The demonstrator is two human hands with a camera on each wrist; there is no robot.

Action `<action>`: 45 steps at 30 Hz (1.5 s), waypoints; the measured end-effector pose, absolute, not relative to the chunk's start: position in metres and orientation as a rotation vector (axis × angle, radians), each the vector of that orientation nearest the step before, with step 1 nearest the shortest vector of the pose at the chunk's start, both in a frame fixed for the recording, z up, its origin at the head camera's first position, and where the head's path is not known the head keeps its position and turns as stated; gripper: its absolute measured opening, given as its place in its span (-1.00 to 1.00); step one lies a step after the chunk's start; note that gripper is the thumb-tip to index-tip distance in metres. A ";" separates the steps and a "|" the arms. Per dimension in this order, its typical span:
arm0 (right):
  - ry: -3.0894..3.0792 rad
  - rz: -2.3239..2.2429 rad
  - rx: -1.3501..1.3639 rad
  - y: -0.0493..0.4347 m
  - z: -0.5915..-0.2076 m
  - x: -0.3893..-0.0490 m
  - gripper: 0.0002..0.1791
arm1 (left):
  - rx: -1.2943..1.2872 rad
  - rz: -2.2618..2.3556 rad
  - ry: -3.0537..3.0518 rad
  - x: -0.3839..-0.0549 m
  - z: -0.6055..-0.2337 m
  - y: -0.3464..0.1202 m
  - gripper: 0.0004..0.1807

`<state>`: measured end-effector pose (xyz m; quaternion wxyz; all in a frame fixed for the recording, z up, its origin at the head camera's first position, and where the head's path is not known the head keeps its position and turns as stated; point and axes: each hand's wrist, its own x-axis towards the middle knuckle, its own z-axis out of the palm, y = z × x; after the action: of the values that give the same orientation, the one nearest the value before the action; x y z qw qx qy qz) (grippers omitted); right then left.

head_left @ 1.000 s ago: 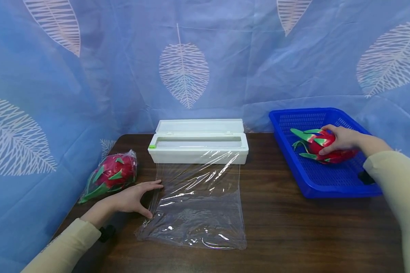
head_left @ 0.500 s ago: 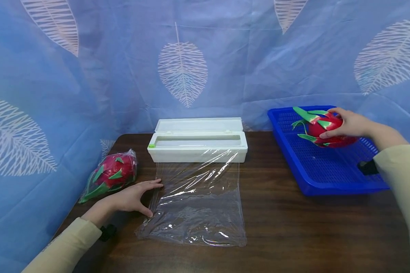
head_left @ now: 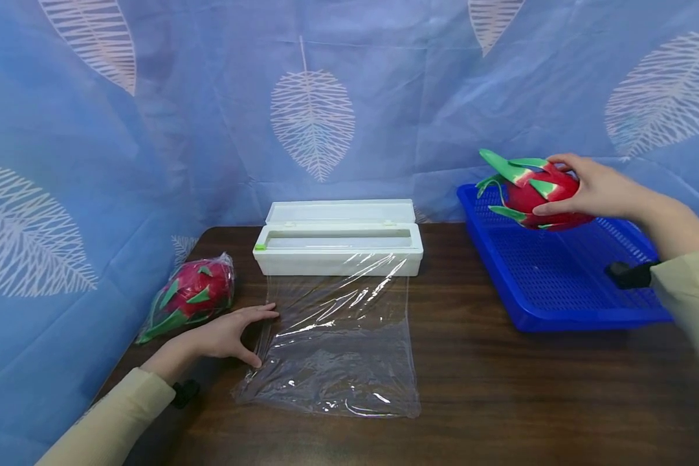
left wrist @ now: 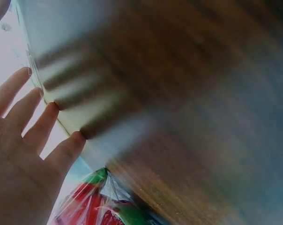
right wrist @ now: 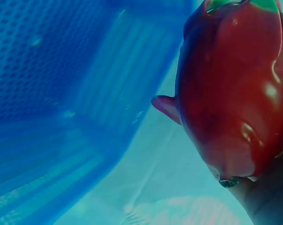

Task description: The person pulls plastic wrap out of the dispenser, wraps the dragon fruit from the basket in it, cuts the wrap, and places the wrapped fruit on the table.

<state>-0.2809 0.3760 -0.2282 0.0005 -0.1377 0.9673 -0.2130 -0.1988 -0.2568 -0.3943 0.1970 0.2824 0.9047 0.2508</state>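
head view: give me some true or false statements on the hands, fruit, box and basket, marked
1. The right hand holds a dragon fruit. True.
2. The blue basket is to the right of the white box. True.
3. The held fruit sits on the basket's floor. False: it is up off that floor.
4. The white box is shut. False: its lid stands open.
5. A plastic-wrapped dragon fruit lies at the table's left. True.
6. The left hand grips it. False: that hand is at the left edge of the clear film.

red fruit (right wrist: 230, 93) — cut off, right wrist view; tabletop (left wrist: 179, 61) — blurred, left wrist
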 end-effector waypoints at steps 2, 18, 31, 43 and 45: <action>3.055 -0.674 -0.493 0.364 -0.225 -0.278 0.06 | 0.791 0.693 2.536 -0.199 -0.395 -0.257 -0.01; 3.037 -0.568 -0.834 0.242 -0.210 -0.247 0.04 | 0.779 0.712 2.550 -0.202 -0.397 -0.258 -0.04; 2.936 -0.569 -1.166 0.165 -0.233 -0.244 0.00 | 0.803 0.727 2.544 -0.200 -0.395 -0.257 -0.05; 2.763 -0.579 -1.284 0.107 -0.268 -0.239 0.03 | 0.808 0.714 2.537 -0.199 -0.395 -0.258 -0.05; 2.741 -0.579 -1.282 0.100 -0.277 -0.239 0.03 | 0.814 0.713 2.537 -0.199 -0.395 -0.258 -0.05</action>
<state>-0.2387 0.0999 -0.2767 0.0306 -0.4158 0.8893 -0.1880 -0.1990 -0.2578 -0.3948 0.1905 0.2897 0.9030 0.2538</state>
